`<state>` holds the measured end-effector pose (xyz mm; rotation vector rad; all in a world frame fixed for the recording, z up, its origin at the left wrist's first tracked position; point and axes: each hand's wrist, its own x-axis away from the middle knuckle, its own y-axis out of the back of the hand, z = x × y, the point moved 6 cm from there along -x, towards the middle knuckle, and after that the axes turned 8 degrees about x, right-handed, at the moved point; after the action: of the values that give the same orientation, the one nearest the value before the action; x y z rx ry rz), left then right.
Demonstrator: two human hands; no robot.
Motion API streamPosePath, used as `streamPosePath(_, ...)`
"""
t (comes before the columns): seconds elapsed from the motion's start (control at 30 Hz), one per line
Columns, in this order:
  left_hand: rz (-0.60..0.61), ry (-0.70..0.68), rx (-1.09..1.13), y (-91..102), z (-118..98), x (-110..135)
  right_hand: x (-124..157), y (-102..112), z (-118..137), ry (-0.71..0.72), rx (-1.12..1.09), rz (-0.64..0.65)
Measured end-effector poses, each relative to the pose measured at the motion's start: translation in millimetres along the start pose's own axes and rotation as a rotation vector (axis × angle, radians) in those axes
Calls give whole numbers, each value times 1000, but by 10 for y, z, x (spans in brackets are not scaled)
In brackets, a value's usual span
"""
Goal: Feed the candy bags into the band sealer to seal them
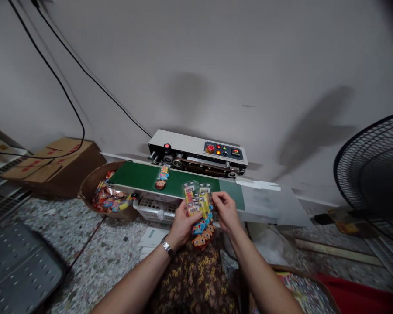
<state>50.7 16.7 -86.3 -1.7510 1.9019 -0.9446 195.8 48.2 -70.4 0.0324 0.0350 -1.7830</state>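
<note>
My left hand (182, 224) grips a fanned stack of colourful toy packets (199, 208) in clear bags, held just in front of the green conveyor belt (136, 175). At the stack's upper right edge my right hand (225, 210) pinches the top packet. One single packet (161, 177) lies on the belt to the left, below the sealing machine (196, 153) with its red knob and lit buttons. A watch is on my left wrist.
A round basket (101, 192) of sealed packets stands at the belt's left end on the speckled floor. A cardboard box (54, 165) lies further left, a black fan (375, 163) at right, a white crate (157, 209) under the belt, a grey sheet (275, 200) at its right end.
</note>
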Motion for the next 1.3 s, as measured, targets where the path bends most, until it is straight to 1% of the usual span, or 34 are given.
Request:
streamPosePath(0.07,-11,3,7,13,-7,-1,-4,25,-9,-24,-54,-61)
streamPosePath(0.1,-16,2,9,16,-11,-4,1,24,-16,-32,-58,-69)
streamPosePath(0.17,-24,-5,11,17,-22,-10,23,-11,-28,-28,-23,-27)
streamPosePath(0.23,-33,-13,10,19,-30,-19,48,-42,-27,18,49,27)
streamPosePath(0.3,-34,-14,6,25,-29,-26,31,17,-20,93,123,7)
streamPosePath(0.37,-30,-13,0,42,-24,-30,-69,209,-34,144,183,-86)
streamPosePath(0.43,-30,-8,-12,74,-17,-32,-251,528,-84,141,271,-214)
streamPosePath(0.5,-33,3,-26,109,-12,-32,-468,917,-158,81,443,-334)
streamPosePath(0.57,-31,15,-35,129,-14,-31,-664,1286,-232,-18,700,-429)
streamPosePath(0.6,-31,19,-36,133,-18,-30,-745,1431,-266,-69,822,-458)
streamPosePath(0.63,-34,23,-35,134,-23,-29,-812,1539,-297,-114,920,-477)
streamPosePath(0.7,-47,33,-32,132,-35,-26,-911,1643,-354,-174,1027,-491)
streamPosePath(0.73,-53,36,-32,128,-41,-25,-948,1645,-380,-190,1045,-489)
streamPosePath(0.8,-61,40,-34,118,-52,-27,-1013,1581,-426,-205,1068,-472)
streamPosePath(0.97,-75,31,-29,91,-62,-48,-1122,1298,-451,-220,1126,-359)
streamPosePath(1.03,-71,13,-28,71,-76,-62,-1084,1158,-342,-142,1152,-335)
streamPosePath(1.1,-69,-14,-21,50,-99,-83,-955,958,-157,29,1104,-302)
streamPosePath(1.13,-69,-26,-17,40,-111,-94,-854,831,-68,113,1020,-250)
streamPosePath(1.17,-67,-35,-12,29,-119,-106,-736,689,2,169,899,-164)
streamPosePath(1.2,-66,-42,-8,18,-123,-117,-606,534,46,186,753,-48)
streamPosePath(1.27,-64,-52,1,-5,-117,-135,-327,225,89,168,508,191)
streamPosePath(1.3,-66,-55,3,-12,-107,-141,-204,108,106,171,445,262)
